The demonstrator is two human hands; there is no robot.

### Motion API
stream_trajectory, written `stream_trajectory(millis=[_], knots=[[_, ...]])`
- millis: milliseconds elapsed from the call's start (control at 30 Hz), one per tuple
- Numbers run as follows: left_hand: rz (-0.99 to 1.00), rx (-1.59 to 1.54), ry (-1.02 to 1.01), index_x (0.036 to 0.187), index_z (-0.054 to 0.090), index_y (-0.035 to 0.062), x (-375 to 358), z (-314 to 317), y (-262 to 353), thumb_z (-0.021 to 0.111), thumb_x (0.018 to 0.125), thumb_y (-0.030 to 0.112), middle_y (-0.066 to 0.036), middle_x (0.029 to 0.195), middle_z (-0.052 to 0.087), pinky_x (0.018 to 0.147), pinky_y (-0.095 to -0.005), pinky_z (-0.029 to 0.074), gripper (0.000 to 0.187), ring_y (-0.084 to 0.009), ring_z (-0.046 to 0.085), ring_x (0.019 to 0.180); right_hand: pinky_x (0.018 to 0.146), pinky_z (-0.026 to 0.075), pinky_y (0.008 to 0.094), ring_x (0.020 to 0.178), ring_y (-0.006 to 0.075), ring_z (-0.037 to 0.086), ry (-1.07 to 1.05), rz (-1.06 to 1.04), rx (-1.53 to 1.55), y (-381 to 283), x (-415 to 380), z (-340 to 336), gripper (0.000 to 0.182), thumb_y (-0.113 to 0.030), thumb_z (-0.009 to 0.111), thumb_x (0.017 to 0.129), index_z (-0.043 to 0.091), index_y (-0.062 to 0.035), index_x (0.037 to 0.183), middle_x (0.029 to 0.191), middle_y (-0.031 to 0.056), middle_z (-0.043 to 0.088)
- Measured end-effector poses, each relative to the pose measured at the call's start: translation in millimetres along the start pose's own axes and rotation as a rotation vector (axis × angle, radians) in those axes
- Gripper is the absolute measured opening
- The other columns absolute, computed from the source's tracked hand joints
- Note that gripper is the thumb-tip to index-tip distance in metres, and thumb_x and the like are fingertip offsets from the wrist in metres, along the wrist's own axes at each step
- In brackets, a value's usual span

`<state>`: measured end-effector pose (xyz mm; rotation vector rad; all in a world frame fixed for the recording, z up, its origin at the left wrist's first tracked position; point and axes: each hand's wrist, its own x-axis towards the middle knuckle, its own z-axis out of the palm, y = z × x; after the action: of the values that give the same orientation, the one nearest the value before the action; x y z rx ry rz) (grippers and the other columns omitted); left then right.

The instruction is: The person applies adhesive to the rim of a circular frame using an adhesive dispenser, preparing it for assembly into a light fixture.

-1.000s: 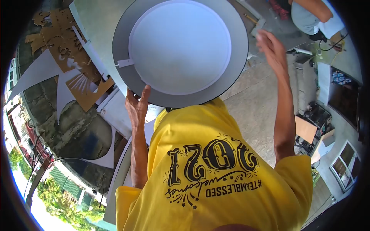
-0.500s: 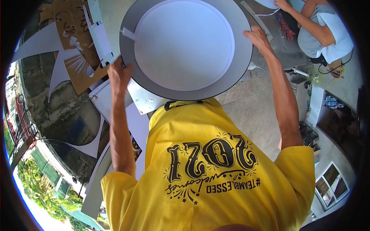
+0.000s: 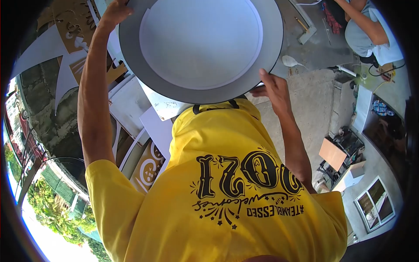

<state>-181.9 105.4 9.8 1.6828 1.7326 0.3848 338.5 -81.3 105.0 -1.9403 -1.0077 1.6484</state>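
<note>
A large round grey panel (image 3: 131, 52) with a thin raised white ring (image 3: 259, 48) on its face is held in front of my waist, its top cut off by the view. Inside the ring the surface is pale and smooth. At the panel's upper left edge, my left hand (image 3: 115, 13) grips the rim, fingers partly out of sight. My right hand (image 3: 276, 91) holds the lower right edge, thumb at the rim and fingers curled beneath.
Cut brown boards and white sheet pieces (image 3: 41, 52) lie to the left. A white metal surface (image 3: 161, 102) sits below the panel. On the right are a hammer-like tool (image 3: 305, 31), a white spoon-shaped piece (image 3: 290, 61) and another person (image 3: 371, 30) at work.
The panel has shifted up and left, and its white tab is no longer in view. My left hand rose along the rim; my right hand moved down to the lower right edge.
</note>
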Motion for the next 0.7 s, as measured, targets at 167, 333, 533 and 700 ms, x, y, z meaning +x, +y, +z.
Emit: stream_trajectory(millis=[167,333,533,700], knots=[[0.316,0.561,0.625,0.111,0.07,0.0093,-83.6,25.5,153.2,0.066,0.087,0.024,-0.013,0.089,0.07,0.074,-0.0318,0.054,0.028,-0.0214,0.069,0.08,0.068,0.057,0.0306,0.076,0.0205,0.067,0.276,0.004,-0.035,58.9,-9.5,-59.7,0.044,-0.035,0.067,0.092,0.062,0.0041,0.11,0.091,0.0113,0.066],[0.272,-0.197,-0.595,0.102,0.07,0.003,-111.7,116.4,181.6,0.051,0.085,-0.008,-0.011,0.093,0.071,0.074,-0.0333,0.054,0.027,-0.021,0.067,0.085,0.087,0.053,0.0321,0.11,0.0221,0.058,0.559,-0.323,-0.154,96.4,41.2,-95.6,0.057,-0.006,0.076,0.079,0.05,0.0018,0.13,0.12,0.0152,0.059],[0.272,0.108,-1.018,0.112,0.07,0.0066,-109.5,182.8,175.9,0.042,0.077,-0.016,-0.009,0.1,0.071,0.076,-0.0347,0.05,0.051,-0.0209,0.064,0.088,0.093,0.051,0.035,0.11,0.025,0.058,0.489,-0.349,-0.098,78.4,79.4,-89.6,0.069,-0.003,0.079,0.078,0.045,-0.0043,0.138,0.126,0.0142,0.054],[0.175,-0.057,-1.101,0.124,0.068,0.0139,-122.0,191.5,168.6,0.045,0.076,-0.011,-0.01,0.102,0.07,0.079,-0.0343,0.05,0.058,-0.0198,0.062,0.086,0.094,0.051,0.0349,0.106,0.0241,0.06,0.459,-0.322,-0.148,70.1,90.6,-83.7,0.066,-0.01,0.081,0.078,0.05,-0.0063,0.136,0.12,0.0136,0.059]])
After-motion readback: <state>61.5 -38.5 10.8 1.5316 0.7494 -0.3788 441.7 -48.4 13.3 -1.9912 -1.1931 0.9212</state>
